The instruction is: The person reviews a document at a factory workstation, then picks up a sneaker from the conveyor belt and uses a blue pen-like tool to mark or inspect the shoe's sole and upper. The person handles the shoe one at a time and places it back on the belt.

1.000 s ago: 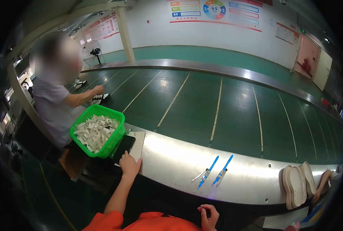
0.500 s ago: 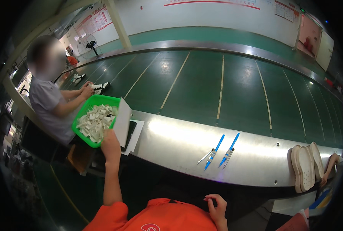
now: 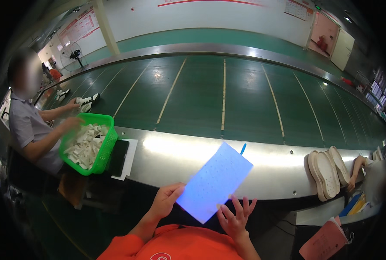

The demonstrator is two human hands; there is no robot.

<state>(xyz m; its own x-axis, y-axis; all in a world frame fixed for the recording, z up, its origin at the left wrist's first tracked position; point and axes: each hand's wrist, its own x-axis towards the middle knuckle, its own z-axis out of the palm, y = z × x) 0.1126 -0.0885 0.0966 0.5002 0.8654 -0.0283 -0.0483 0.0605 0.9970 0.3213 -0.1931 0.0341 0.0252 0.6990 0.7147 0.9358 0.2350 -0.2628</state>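
Note:
My left hand [image 3: 167, 201] grips the left corner of a rectangular sheet [image 3: 217, 182], tilted in front of me over the bench edge. The sheet glows bluish-white and bears rows of small dark marks. By its lower right edge, my right hand [image 3: 237, 215] is open with fingers spread, the fingertips at the edge. A blue pen-like tip [image 3: 243, 148] sticks out beyond the sheet's top right; the rest is hidden behind it. To the left stands a green plastic basket [image 3: 108, 145] of small white pieces [image 3: 87, 145], beside a black phone-like slab [image 3: 118, 158] on white paper.
A metal bench [image 3: 158, 160] borders a green conveyor belt [image 3: 193, 99]. Cream shoe soles [image 3: 327, 175] stand at its right end, near another person's arm [image 3: 356, 172]. At left a co-worker [image 3: 26, 117] holds a white-and-black shoe [image 3: 88, 102]. A pink booklet [image 3: 324, 241] lies lower right.
My left hand has left the basket and brought the sheet to the middle. My right hand has risen to the sheet's edge. The co-worker's hand now reaches over the basket. The view has swung right.

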